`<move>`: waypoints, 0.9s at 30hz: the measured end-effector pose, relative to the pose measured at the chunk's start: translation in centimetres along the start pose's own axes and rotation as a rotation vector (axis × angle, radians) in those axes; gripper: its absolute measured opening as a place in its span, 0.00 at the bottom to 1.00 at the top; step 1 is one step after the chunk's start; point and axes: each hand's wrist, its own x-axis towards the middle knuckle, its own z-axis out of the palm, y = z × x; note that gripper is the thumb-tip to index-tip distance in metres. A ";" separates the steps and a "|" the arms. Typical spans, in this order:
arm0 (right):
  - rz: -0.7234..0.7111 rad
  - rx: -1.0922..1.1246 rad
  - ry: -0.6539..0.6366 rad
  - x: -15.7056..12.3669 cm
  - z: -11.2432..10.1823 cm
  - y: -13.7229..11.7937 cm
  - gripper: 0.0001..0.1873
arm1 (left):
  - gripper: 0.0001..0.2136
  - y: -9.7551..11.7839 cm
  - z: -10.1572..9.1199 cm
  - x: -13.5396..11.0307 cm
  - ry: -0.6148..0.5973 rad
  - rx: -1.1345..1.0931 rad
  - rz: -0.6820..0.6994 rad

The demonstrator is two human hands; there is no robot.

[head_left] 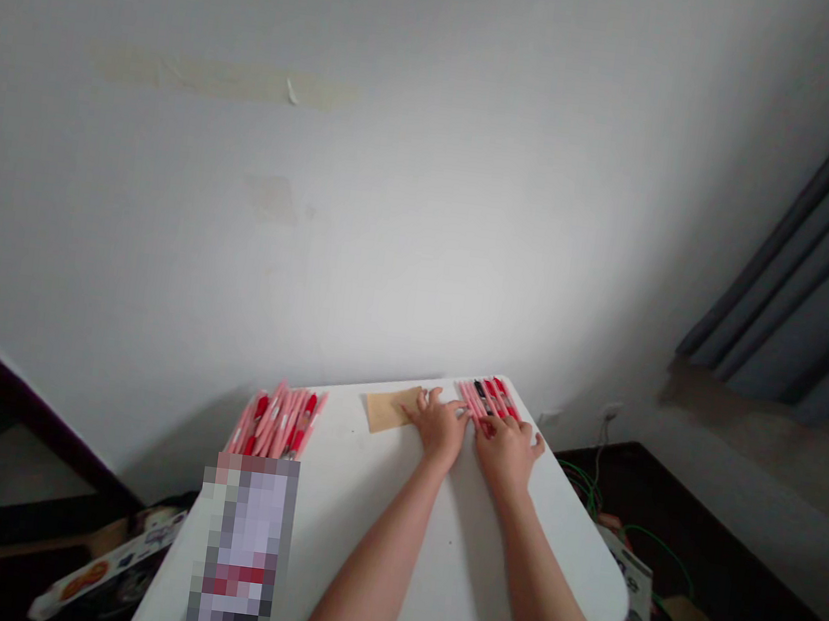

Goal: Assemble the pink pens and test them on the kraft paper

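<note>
A row of pink and red pens [492,398] lies at the far right of the white table [360,505]. My right hand [508,452] rests palm down on the near ends of these pens, fingers bent over them. My left hand [440,423] lies just left of it, fingers spread flat on the table beside the pens and on the edge of a tan paper envelope [391,408]. A second bundle of pink and red pens [278,422] lies at the table's far left, away from both hands.
A blurred-out box [241,546] sits at the table's left front. A white wall stands right behind the table. Green cables [589,485], cartons and papers lie on the dark floor to the right, and a grey curtain [827,271] hangs there.
</note>
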 end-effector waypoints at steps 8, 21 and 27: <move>-0.012 0.034 0.012 0.1 0.3 0.1 0.13 | 0.09 -0.1 0.1 0.0 0.010 -0.004 -0.007; -0.044 0.059 0.064 0.1 0.7 0.3 0.13 | 0.08 -0.6 0.1 -0.2 0.055 0.007 0.007; -0.183 0.125 0.135 -0.1 1.7 0.3 0.11 | 0.09 -2.1 -1.6 -0.7 0.086 0.067 0.029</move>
